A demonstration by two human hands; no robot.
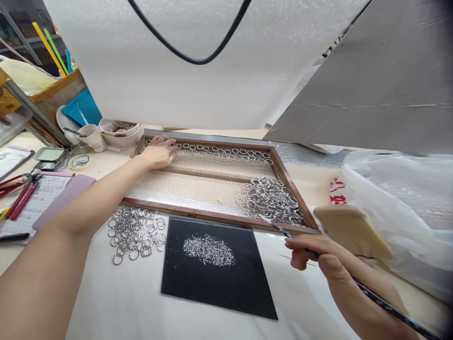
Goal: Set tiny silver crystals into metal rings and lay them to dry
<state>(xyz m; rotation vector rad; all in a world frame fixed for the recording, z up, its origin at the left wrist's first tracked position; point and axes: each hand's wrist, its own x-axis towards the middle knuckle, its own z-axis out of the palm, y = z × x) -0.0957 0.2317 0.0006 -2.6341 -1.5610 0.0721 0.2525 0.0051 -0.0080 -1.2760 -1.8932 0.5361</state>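
My left hand [161,152] reaches over the back left corner of a wooden-framed mesh tray [187,186], beside rows of metal rings [226,152]; its fingertips are bent and whatever they may hold is hidden. My right hand [329,259] grips a dark dotted pen-like tool [382,304] with a pale tip, which points at a heap of rings [272,200] in the tray's right end. A black board [212,293] bearing small sparkling stones [208,250] lies in front of the tray. More loose rings [134,231] are piled left of the board.
Red-handled pliers [24,196] and a written sheet [42,200] lie at the left. White cups [92,138] stand behind them. A beige pad [350,226] and a plastic bag [406,198] are at the right. A black cable [198,61] hangs above.
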